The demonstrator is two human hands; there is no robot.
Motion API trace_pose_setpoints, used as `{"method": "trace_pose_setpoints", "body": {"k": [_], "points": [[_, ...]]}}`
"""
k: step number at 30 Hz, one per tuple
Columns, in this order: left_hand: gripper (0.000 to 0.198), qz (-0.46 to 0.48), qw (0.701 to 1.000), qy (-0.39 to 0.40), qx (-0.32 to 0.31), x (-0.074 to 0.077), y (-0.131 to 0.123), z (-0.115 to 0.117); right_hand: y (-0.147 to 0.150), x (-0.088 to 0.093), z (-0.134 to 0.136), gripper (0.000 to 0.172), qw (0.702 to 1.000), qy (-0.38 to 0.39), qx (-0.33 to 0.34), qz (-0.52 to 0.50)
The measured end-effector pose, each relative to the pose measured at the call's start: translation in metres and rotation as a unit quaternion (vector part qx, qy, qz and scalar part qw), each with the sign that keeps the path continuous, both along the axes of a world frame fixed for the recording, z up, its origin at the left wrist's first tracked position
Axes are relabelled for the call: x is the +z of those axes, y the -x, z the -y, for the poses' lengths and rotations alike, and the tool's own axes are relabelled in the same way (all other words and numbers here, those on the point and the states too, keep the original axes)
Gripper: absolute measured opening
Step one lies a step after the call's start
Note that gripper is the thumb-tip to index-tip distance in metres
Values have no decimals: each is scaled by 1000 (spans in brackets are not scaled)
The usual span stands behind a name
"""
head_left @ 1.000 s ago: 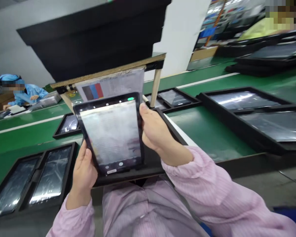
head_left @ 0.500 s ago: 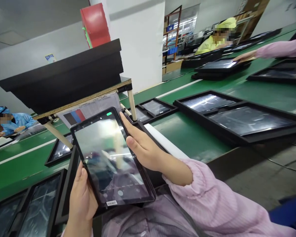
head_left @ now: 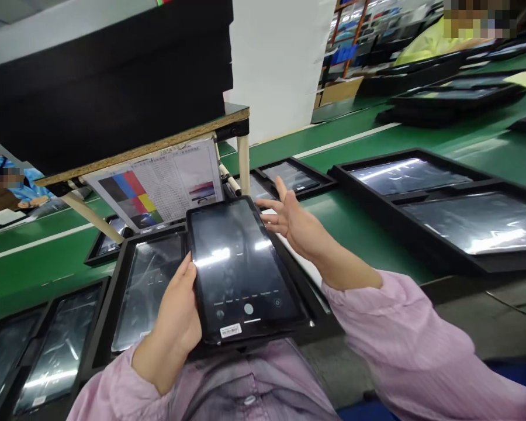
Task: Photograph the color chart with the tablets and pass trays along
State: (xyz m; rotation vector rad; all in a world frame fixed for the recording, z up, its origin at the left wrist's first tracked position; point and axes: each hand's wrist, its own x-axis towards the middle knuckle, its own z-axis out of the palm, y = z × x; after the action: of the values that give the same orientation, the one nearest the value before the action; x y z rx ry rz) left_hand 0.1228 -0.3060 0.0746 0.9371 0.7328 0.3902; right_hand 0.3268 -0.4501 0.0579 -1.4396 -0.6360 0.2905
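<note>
A black tablet (head_left: 241, 263) is tilted in front of me, its screen dark with a round camera button and a barcode label along the lower edge. My left hand (head_left: 182, 307) grips its left side, thumb at the bezel and the other fingers hidden behind. Just off the tablet's upper right edge, my right hand (head_left: 296, 222) is raised with its fingers spread, holding nothing. Beneath and left of the tablet lies a black tray (head_left: 109, 292) with another tablet (head_left: 151, 280) in it.
A wooden shelf (head_left: 158, 149) carries stacked black trays (head_left: 114, 76), with a printed colour chart (head_left: 158, 187) below it. More trays of tablets (head_left: 403, 204) lie on the green bench (head_left: 346, 245) at left and right. Co-workers in blue (head_left: 30, 181) and yellow (head_left: 425, 47) sit farther off.
My right hand has come off the tablet's right edge and opened. The tablet has moved right in view and its screen has gone from a bright camera picture to dark.
</note>
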Motion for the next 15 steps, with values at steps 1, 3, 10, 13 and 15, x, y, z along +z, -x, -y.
{"method": "trace_pose_setpoints", "body": {"k": [1,3,10,13,15], "points": [[43,-9,1000,13,-6,-4,-6,0,-5,-6,2,89,998,33,-35,30],[42,-25,999,27,-9,-12,-16,1,-8,-15,8,80,986,96,-72,116],[48,-12,991,-94,-99,-26,-9,-13,26,-16,14,46,874,237,77,418],[56,-38,947,-316,-40,-20,24,-30,33,-18,7,38,831,281,85,472],[52,-78,876,-474,-37,-12,49,-45,33,-23,3,36,813,295,82,495]]}}
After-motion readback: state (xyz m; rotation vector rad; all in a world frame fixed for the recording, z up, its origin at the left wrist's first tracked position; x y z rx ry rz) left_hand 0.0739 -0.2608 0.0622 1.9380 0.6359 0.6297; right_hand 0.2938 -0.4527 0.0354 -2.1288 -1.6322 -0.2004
